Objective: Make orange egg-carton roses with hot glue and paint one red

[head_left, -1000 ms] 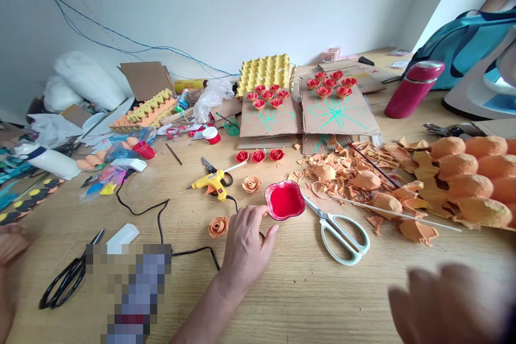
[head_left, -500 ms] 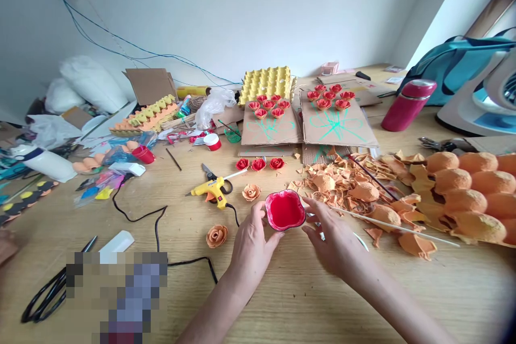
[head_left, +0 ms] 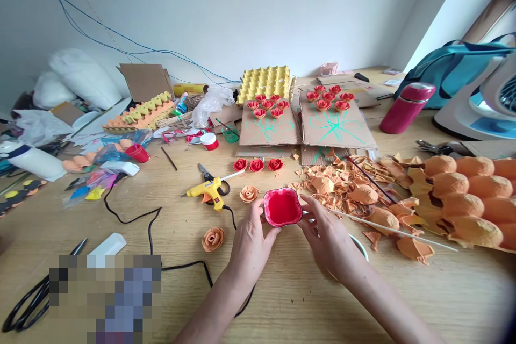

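Note:
A small flower-shaped cup of red paint (head_left: 282, 207) sits in the middle of the wooden table (head_left: 290, 295). My left hand (head_left: 250, 244) grips its left side, thumb and fingers curled round the rim. My right hand (head_left: 328, 236) touches its right side with fingers bent, lying over the white-handled scissors (head_left: 358, 244). Two unpainted orange paper roses (head_left: 213, 238) (head_left: 249, 193) lie to the left of the cup. Three red painted roses (head_left: 257, 164) stand in a row behind it.
A yellow glue gun (head_left: 207, 189) with a black cord lies left of the cup. Orange egg-carton scraps (head_left: 355, 183) and an egg tray (head_left: 467, 193) fill the right. Cardboard panels (head_left: 334, 123) with red roses, a yellow egg tray (head_left: 264, 81) and a pink flask (head_left: 405, 108) stand behind. Black scissors (head_left: 28, 306) lie near left.
My right hand came in from the lower right and now touches the cup's right side. My left hand closed round the cup's left side. The view shifted slightly.

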Demonstrator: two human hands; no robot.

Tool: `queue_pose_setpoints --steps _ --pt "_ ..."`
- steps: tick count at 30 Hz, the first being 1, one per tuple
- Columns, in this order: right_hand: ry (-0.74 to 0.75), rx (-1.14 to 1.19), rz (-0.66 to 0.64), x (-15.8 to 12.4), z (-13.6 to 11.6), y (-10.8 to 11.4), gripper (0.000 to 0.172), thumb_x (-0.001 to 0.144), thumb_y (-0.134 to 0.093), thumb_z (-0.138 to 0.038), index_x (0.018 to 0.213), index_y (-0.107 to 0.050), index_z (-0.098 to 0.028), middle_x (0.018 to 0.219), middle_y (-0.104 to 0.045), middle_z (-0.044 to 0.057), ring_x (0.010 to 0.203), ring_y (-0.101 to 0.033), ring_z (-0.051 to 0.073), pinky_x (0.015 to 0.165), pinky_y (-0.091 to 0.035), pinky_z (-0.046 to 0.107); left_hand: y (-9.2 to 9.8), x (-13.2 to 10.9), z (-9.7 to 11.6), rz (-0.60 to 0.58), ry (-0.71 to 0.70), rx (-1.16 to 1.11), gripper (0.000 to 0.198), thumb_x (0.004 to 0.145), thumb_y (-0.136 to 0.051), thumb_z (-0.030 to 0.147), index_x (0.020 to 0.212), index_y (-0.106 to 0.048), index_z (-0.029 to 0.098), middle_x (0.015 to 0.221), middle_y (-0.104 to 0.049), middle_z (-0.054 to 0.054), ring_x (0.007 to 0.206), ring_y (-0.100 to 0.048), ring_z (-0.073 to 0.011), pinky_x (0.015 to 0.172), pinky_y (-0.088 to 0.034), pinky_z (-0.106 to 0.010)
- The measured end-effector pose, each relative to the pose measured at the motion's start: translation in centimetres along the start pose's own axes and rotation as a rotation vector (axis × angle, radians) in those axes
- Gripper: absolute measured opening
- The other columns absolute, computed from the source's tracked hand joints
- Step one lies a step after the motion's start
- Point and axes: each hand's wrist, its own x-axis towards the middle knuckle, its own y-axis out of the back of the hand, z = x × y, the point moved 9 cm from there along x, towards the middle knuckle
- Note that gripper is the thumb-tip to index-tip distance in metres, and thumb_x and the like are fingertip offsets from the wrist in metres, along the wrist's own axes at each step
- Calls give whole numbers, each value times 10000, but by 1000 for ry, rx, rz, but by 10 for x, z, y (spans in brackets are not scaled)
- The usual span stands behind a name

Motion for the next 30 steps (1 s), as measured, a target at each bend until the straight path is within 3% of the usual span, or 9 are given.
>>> queue_pose_setpoints --steps 4,7,11,15,20,23,30 --pt "-19 -166 57 -24 7 20 310 1034 -492 -243 1342 -516 -210 1139 -759 145 966 -774 270 807 -632 407 1 1 -3 20 -1 21 691 818 -781 59 1378 -435 267 1153 -777 -76 1001 -782 -280 868 -620 -451" --pt "-22 -296 56 -57 14 38 182 1057 -493 -311 1199 -591 -253 1040 -732 96 886 -748 263 757 -607 390 5 -2 -1 22 -59 74 726 817 -733 29 1422 -415 274 1160 -762 -68 952 -770 -247 860 -621 -415" --pt "-16 -424 59 -90 25 49 185 1060 -478 -362 1152 -605 -263 1013 -701 101 892 -734 282 755 -602 408 22 -3 -3 93 -124 147 634 856 -600 8 1413 -434 260 1139 -741 -67 864 -736 -207 823 -616 -381" --pt "-24 -500 49 -92 33 43 124 1027 -513 -333 1081 -596 -258 945 -684 86 848 -726 285 740 -602 423 52 4 -13 200 -96 211 463 915 -587 85 1342 -498 240 1107 -747 -68 863 -728 -209 853 -609 -388" --pt "-1 -539 38 -83 39 41 99 983 -523 -305 973 -601 -246 842 -663 69 721 -711 279 643 -580 416 77 14 -21 218 -86 293 319 937 -589 113 1234 -569 228 1132 -749 -88 928 -742 -241 872 -606 -403" --pt "11 -535 33 -86 45 49 138 988 -522 -346 945 -606 -245 838 -688 73 714 -726 271 631 -578 395 73 23 -21 172 -95 368 281 909 -632 97 1162 -611 217 1118 -748 -94 1047 -721 -290 940 -583 -451" --pt "26 -518 36 -98 55 71 247 1022 -499 -440 983 -645 -245 799 -752 54 663 -750 246 583 -570 351 38 49 -22 47 -69 537 411 823 -739 85 1194 -640 230 1151 -728 -103 1097 -678 -334 960 -545 -488"
